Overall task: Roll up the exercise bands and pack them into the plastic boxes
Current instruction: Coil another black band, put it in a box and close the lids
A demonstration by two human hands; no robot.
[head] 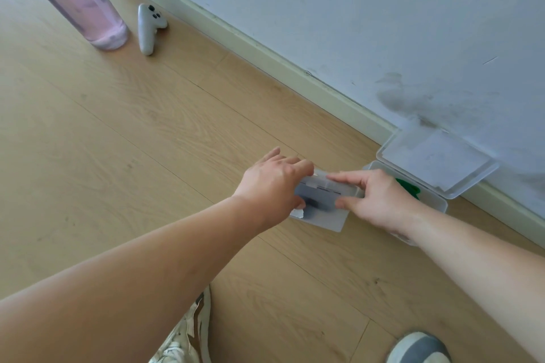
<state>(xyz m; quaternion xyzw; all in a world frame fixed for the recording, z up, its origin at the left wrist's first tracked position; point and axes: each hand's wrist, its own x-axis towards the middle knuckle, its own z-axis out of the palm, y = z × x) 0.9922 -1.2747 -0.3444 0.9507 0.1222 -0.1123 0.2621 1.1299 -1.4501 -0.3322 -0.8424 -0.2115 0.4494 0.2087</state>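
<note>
On the floor (pixel 147 156) I am gripping a small plastic box (pixel 327 219): left hand (pixel 274 186) curling round one end, right hand (pixel 380 200) pinching the lid (pixel 333 186) over a dark band (pixel 312 203). Pressing evenly should latch it. Behind, an open box (pixel 442 203) is holding a green band (pixel 408 187).

Head-worn — facing down (floor (pixel 124 141) close)

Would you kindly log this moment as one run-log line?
left grip: holds small clear box, dark band inside | right grip: pinches same box | second box: open, green band inside
</note>
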